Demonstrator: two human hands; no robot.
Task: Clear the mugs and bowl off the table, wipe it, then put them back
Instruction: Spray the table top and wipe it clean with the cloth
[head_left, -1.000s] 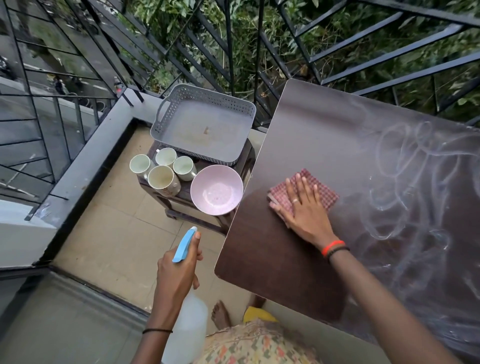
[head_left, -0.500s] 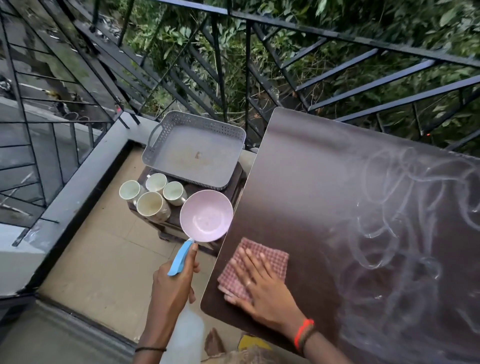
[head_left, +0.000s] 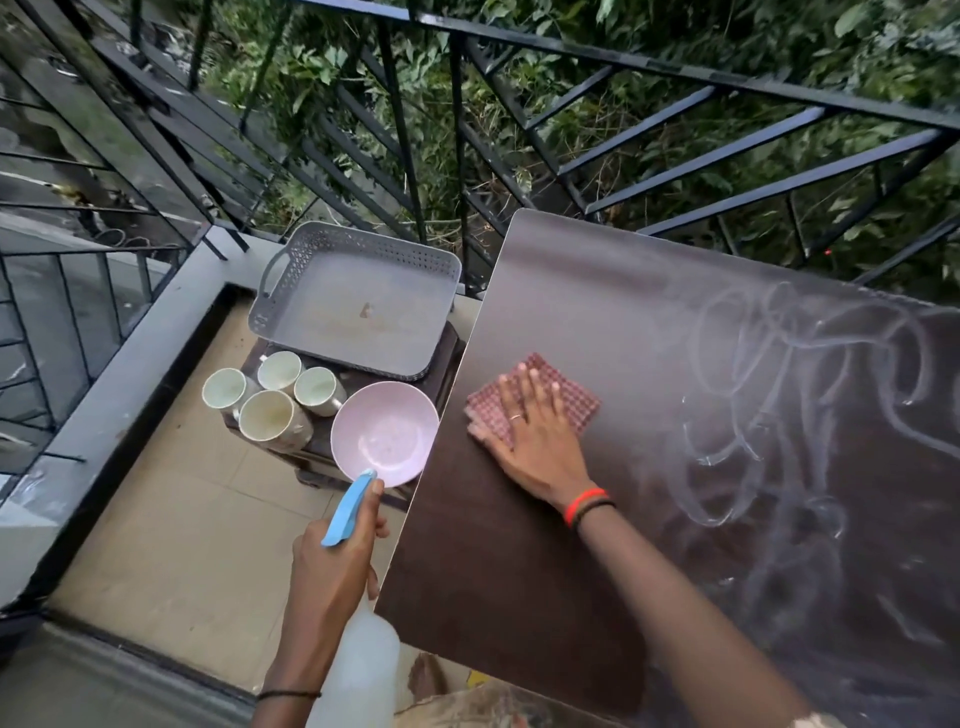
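My right hand (head_left: 532, 437) presses flat, fingers straight, on a red checked cloth (head_left: 574, 399) near the left edge of the dark brown table (head_left: 649, 338). White smeared streaks cover the table's right half. My left hand (head_left: 332, 561) grips a clear spray bottle (head_left: 358, 670) with a blue trigger, held beside the table's left edge. Several pale mugs (head_left: 272, 418) and a pink bowl (head_left: 384, 434) stand on a low dark stool (head_left: 448, 358) left of the table.
A grey perforated tray (head_left: 358, 306) lies on the far part of the stool. Black metal railings (head_left: 597, 135) close off the balcony behind and to the left, with foliage beyond. A grey ledge (head_left: 119, 374) borders the tiled floor (head_left: 182, 519).
My right hand has slid the cloth from the table's near left corner away from me along the left edge. The left hand still holds the bottle in about the same place.
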